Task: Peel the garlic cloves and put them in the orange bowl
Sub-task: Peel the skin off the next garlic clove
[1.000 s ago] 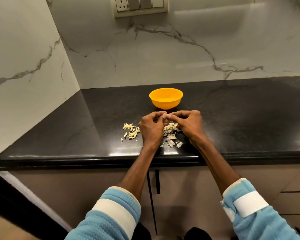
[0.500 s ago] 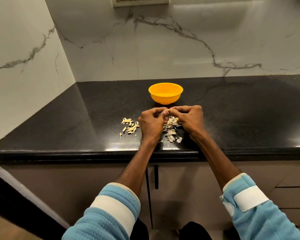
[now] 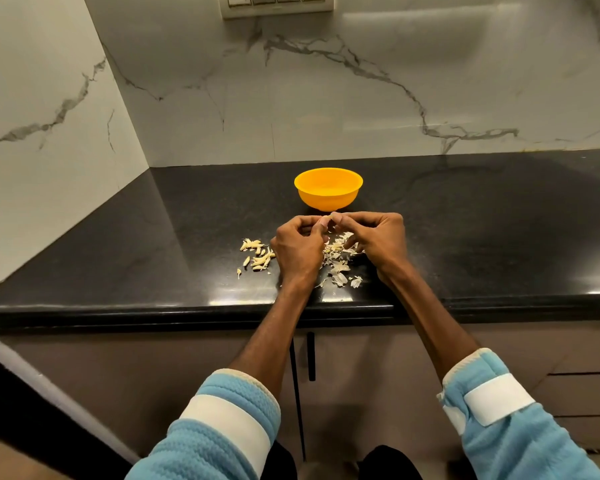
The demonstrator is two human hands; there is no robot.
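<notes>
An orange bowl (image 3: 328, 188) stands on the black counter (image 3: 153, 237), just beyond my hands. My left hand (image 3: 297, 247) and my right hand (image 3: 378, 237) meet fingertip to fingertip in front of the bowl. Between the fingertips they pinch a small pale garlic clove (image 3: 327, 220), mostly hidden by the fingers. A cluster of several garlic cloves (image 3: 257, 256) lies to the left of my left hand. A heap of papery garlic skins (image 3: 338, 265) lies on the counter between and under my hands.
Marble walls close the corner at the back and left. The counter's front edge (image 3: 187, 315) runs just below my wrists, with cabinet doors and handles (image 3: 310, 356) underneath. A switch panel (image 3: 278, 3) is on the back wall.
Both hands stay together at the clove with only slight finger shifts. The camera has shifted a little, so the scene sits differently in view.
</notes>
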